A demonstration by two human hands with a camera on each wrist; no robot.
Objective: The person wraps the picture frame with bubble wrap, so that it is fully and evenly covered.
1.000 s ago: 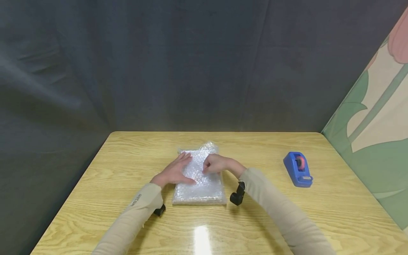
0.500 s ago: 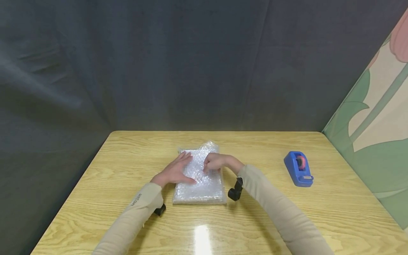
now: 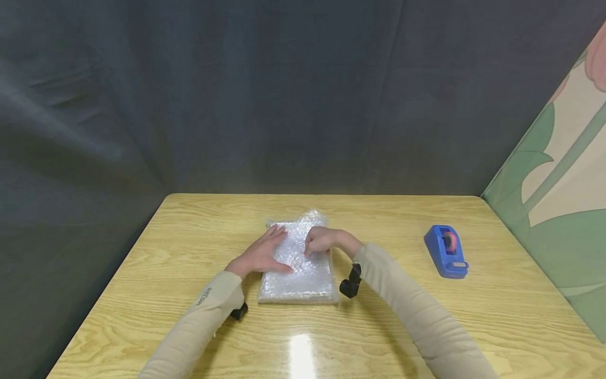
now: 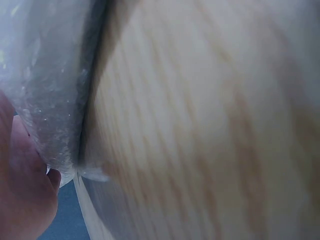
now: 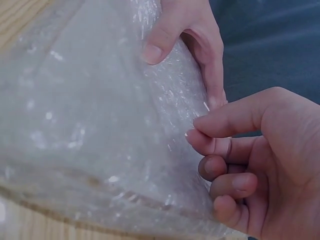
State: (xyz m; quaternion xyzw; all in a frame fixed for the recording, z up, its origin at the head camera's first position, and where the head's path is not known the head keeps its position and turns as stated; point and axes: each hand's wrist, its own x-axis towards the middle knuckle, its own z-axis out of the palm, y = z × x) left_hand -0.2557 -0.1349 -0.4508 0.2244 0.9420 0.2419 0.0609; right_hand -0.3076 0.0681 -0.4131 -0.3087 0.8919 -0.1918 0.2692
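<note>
A flat rectangular parcel in clear bubble wrap lies on the table; what is inside cannot be made out. My left hand rests on its left part, fingers and thumb spread. On the upper right of the wrap, my right hand has its fingers curled. The right wrist view shows this hand with thumb and index finger meeting at the wrap's surface. A tiny clear, shiny bit shows at these fingertips; whether it is tape or the wrap's edge cannot be told.
A blue tape dispenser with a reddish roll stands on the right side of the wooden table. Dark fabric hangs behind and to the left. A wall with a painted plant pattern borders the right.
My right hand has shifted only slightly, its wrist and forearm a little higher at first. The left hand stays put on the parcel. The whole view has drifted marginally.
</note>
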